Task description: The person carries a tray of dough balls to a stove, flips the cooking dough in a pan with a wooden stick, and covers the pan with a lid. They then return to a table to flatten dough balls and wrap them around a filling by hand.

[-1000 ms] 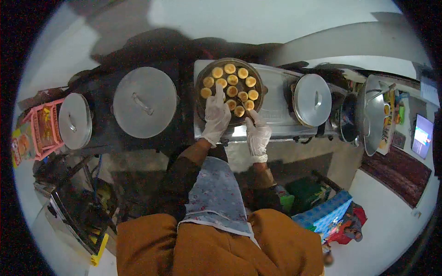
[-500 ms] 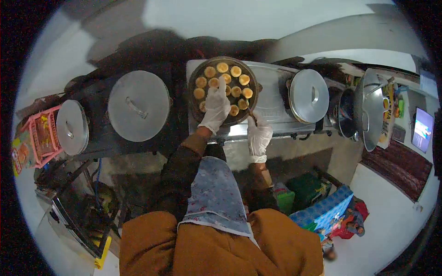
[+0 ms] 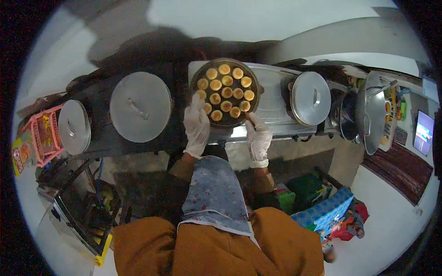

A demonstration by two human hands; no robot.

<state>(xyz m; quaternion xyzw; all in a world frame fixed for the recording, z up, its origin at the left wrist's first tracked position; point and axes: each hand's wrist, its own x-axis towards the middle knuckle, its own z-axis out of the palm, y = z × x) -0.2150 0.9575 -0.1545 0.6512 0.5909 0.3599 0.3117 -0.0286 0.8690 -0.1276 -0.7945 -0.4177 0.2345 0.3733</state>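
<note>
A round dark pan on the stove holds several small round golden-brown cakes. My left hand, in a clear thin glove, reaches over the pan's lower left rim. Its fingers are stretched out, with the fingertips right at a cake by the left edge. At the lower right rim my right hand, gloved too, is closed around a thin tool. Only the tool's short brownish end shows past the fingers, close to a cake near the rim; the rest is hidden in the hand.
The pan stands on a silver stove top. A lidded pot is on its right, and beyond it a large metal wok. Left of the pan are a large round lid and a smaller lid, beside a pink basket.
My left hand has drawn back from the middle of the pan to its left edge, uncovering the cakes there. My right hand stays at the lower right rim with the tool.
</note>
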